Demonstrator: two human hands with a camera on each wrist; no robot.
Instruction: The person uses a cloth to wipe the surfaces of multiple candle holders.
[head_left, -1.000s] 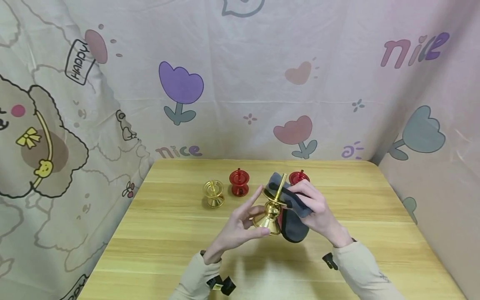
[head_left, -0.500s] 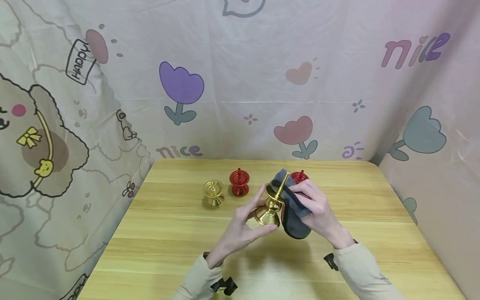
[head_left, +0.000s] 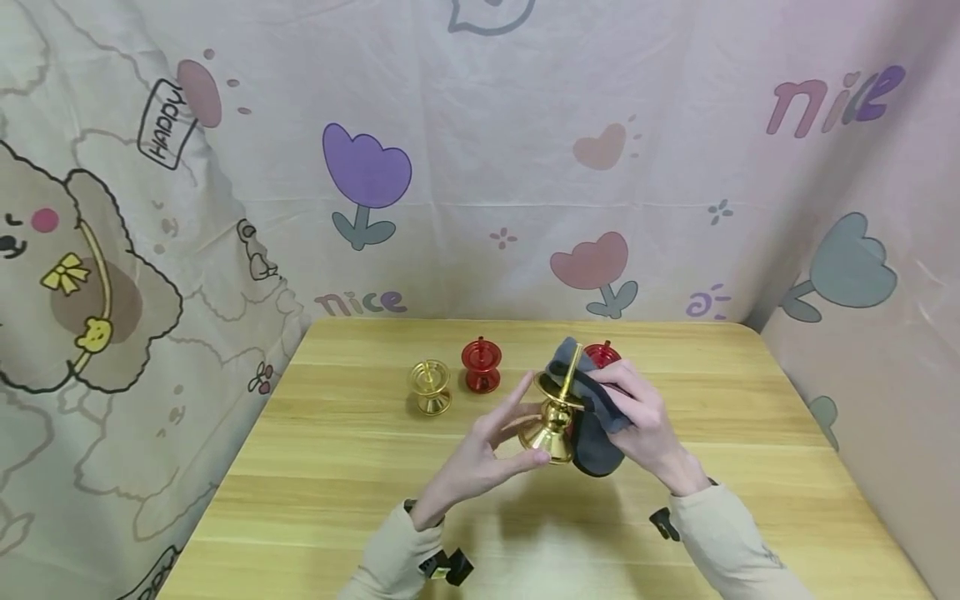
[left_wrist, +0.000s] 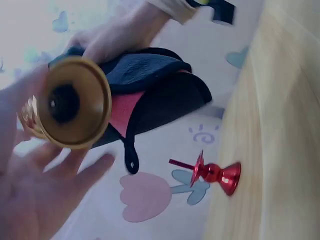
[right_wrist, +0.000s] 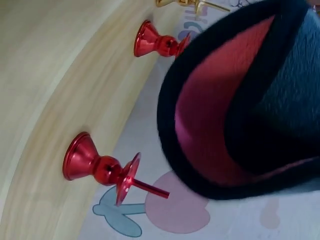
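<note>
Just right of centre in the head view, the left hand (head_left: 487,457) holds a gold candle holder (head_left: 557,414) near its flared base, while the right hand (head_left: 647,418) pinches a folded cloth (head_left: 597,448) at its dish. The metal looks stiff and slick; I'd grip the narrow waist. The cloth, seemingly soft, and that right hand partly block a red holder (head_left: 602,353); another red holder (head_left: 482,367) and a smaller gold holder (head_left: 431,389) stand at centre-left.
</note>
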